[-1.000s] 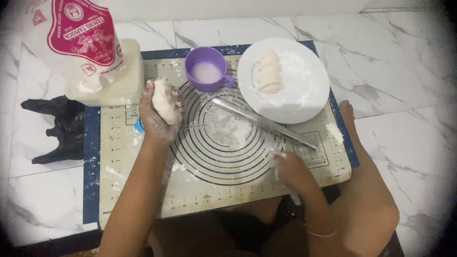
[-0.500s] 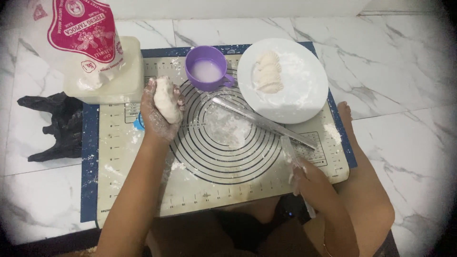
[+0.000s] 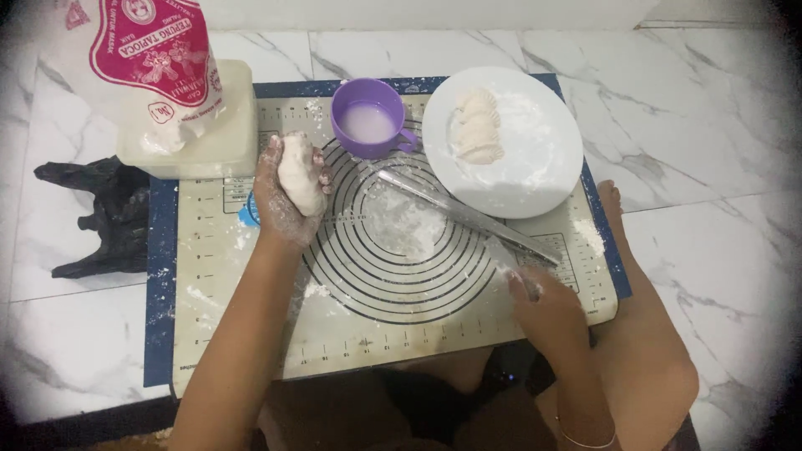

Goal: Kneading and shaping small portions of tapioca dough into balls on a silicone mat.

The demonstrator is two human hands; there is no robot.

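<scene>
Black bag (image 3: 96, 219) lies left of the mat (image 3: 251, 334), with the flour bag (image 3: 154, 50) in a tub (image 3: 219, 142) at the mat's far-left corner. My left hand (image 3: 288, 200) cups the dough (image 3: 299, 174) over the mat's left side, fingers curled round it. Cup (image 3: 372, 117) sits at the mat's far edge, roller (image 3: 468, 217) across the middle, plate (image 3: 543, 167) far right. My right hand (image 3: 547, 305) pinches a scraper (image 3: 501, 253) on the mat's right.
</scene>
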